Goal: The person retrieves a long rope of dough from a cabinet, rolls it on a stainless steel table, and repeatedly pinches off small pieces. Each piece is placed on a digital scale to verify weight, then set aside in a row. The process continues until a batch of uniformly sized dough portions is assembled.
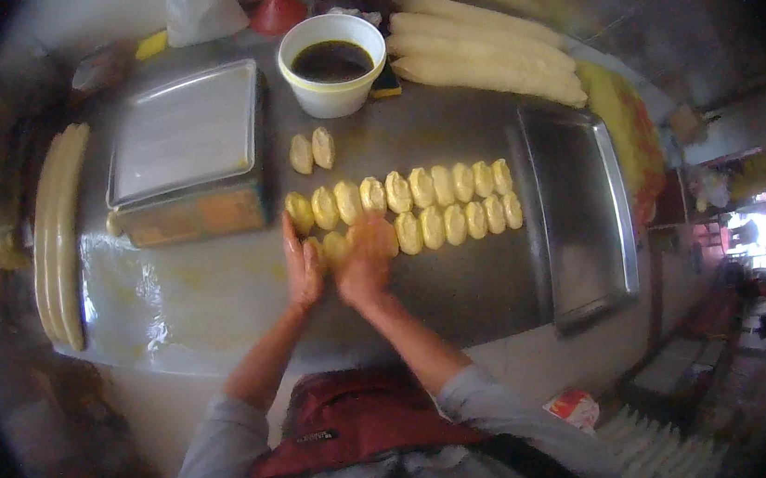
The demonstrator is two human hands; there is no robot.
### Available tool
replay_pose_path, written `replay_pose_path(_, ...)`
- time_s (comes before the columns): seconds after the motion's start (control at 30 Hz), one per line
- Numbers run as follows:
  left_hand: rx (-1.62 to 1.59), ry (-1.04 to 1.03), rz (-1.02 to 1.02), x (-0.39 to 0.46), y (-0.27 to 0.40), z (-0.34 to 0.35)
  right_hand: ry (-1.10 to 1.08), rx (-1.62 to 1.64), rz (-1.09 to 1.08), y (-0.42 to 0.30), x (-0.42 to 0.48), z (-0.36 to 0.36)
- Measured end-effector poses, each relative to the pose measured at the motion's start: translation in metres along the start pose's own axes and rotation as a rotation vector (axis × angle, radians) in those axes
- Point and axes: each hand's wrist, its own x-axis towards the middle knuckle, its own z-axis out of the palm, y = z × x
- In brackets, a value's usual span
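Observation:
Two rows of small oval dough pieces [422, 187], yellowish and shiny, lie on the metal work table [459, 301]. My left hand [303, 265] stands on edge at the left end of the rows, touching the end pieces. Blurred, my right hand [365, 258] lies flat over pieces of the lower row, its fingers reaching towards the upper row; what is under the palm is hidden. Neither hand is seen to grip anything. Above the rows sit two separate dough pieces [311, 151], side by side. Behind them is a white tub [333, 101] of dark liquid.
A metal tray lid [186, 133] tops a box at the left, beside long dough strips [61, 238]. More dough strips [474, 44] lie at the back right. An empty metal tray [584, 218] is at the right edge. A sponge [388, 91] touches the tub; a red funnel [279, 13] stands behind.

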Motion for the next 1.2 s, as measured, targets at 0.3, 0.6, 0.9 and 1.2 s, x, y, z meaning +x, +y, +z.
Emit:
replay_pose_path(0.3,0.009,-0.015,-0.018,0.016,-0.019,-0.020,0.178,-0.072,0.451,0.132,0.130,-0.109)
replay_pose_path(0.6,0.005,-0.075,-0.051,0.022,-0.028,-0.015,-0.038,-0.062,-0.677,-0.056,0.073,-0.003)
replay_pose_path(0.9,0.981,-0.346,0.404,0.023,-0.005,-0.005,-0.372,-0.085,-0.914,0.007,0.046,-0.057)
replay_pose_path(1.2,0.927,-0.546,0.422,0.019,0.016,0.085,-0.314,-0.181,-0.930,0.104,0.055,-0.074)
